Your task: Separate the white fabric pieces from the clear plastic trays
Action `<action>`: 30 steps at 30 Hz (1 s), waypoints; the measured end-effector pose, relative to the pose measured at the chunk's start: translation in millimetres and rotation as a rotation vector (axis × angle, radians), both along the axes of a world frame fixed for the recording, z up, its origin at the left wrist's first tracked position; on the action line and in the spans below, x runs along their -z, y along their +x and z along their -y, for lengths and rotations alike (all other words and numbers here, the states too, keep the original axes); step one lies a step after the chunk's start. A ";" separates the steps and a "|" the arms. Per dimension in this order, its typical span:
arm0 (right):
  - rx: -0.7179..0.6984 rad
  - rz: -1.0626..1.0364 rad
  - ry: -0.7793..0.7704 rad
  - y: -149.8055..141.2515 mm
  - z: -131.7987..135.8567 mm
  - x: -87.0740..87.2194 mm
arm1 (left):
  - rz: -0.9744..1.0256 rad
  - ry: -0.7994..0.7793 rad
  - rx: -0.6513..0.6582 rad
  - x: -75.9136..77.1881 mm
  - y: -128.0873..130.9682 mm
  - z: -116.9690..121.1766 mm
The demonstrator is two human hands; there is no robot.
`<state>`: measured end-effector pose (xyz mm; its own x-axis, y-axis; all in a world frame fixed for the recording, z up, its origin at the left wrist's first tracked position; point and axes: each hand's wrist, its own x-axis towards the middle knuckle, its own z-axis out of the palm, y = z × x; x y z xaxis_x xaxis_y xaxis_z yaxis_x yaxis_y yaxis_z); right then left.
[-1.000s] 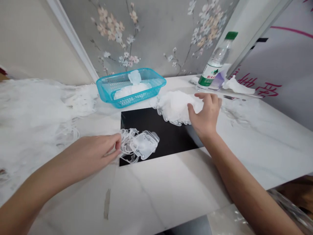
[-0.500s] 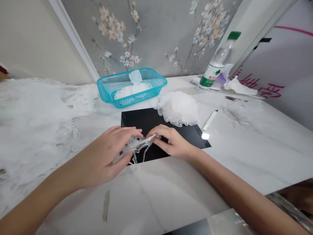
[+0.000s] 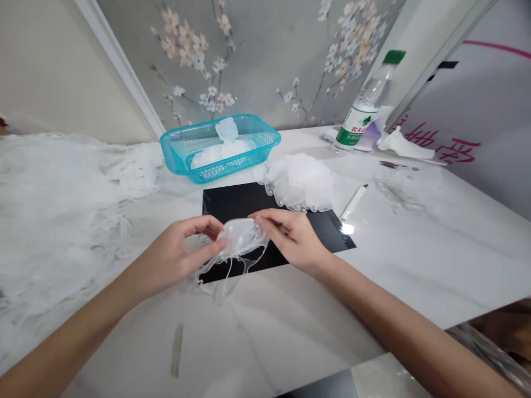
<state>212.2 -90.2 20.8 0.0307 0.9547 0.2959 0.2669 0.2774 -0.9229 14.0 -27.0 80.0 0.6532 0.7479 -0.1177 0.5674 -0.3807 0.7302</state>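
Note:
Both hands pinch one translucent white moulded plastic piece (image 3: 239,236) just above the front edge of a black mat (image 3: 232,205). My left hand (image 3: 178,257) grips its left side with thumb and fingers. My right hand (image 3: 290,237) holds its right edge. Thin white strands of trimmed plastic hang down from the piece toward the table. Behind my right hand lies a heap of similar white pieces (image 3: 301,181).
A turquoise basket (image 3: 185,150) with white pieces in it stands at the back. A big tangle of white plastic offcuts (image 3: 62,193) covers the table's left side. A green-capped bottle (image 3: 365,105), crumpled tissue (image 3: 404,145) and a small white tool (image 3: 352,203) lie to the right.
My right hand came back from the heap to the piece in front of me. Both hands now hold it lifted off the mat, with strands dangling.

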 end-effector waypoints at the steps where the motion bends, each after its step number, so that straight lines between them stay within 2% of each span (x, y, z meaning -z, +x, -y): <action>1: -0.040 0.055 0.047 -0.5 1.8 -1.7 | -0.004 0.042 0.002 0.8 0.9 1.2; 3: -0.112 0.101 0.104 -4.5 5.9 -5.1 | -0.019 0.100 -0.015 3.3 3.8 5.2; 5: -0.103 0.031 0.092 -10.0 8.4 -7.4 | -0.027 0.111 -0.020 5.5 7.0 11.6; 7: 0.009 -0.189 0.007 -12.8 7.5 -8.0 | -0.015 0.115 0.019 5.9 9.4 20.2; 10: 0.267 -0.687 -0.194 -6.2 0.4 -6.9 | 0.045 0.252 0.036 3.7 10.3 33.1; 13: 0.389 -1.013 -0.336 6.2 -6.8 -7.4 | 0.106 0.342 -0.093 1.4 8.0 34.6; 16: 0.269 -1.123 -0.378 8.9 -7.3 -12.0 | 0.220 0.250 -0.262 0.2 2.0 18.3; 20: 0.003 -0.993 -0.460 -0.3 -0.3 -18.5 | 0.351 0.080 -0.386 -4.5 -7.3 -6.8; 21: -0.033 -0.936 -0.455 -1.8 1.3 -19.2 | 0.331 0.044 -0.357 -6.2 -8.4 -9.2; 23: -0.075 -0.775 -0.393 -2.8 3.7 -19.4 | 0.236 -0.062 -0.221 -9.3 -8.3 -8.7; 26: -0.146 -0.370 -0.246 -2.0 5.1 -17.5 | 0.107 -0.251 -0.038 -10.9 -5.1 -2.0; 28: -0.145 -0.155 -0.160 -2.0 5.1 -14.6 | 0.083 -0.305 -0.023 -10.5 -4.0 0.5; 30: -0.116 -0.050 -0.144 -2.6 4.7 -10.8 | 0.076 -0.298 -0.018 -10.2 -4.7 0.1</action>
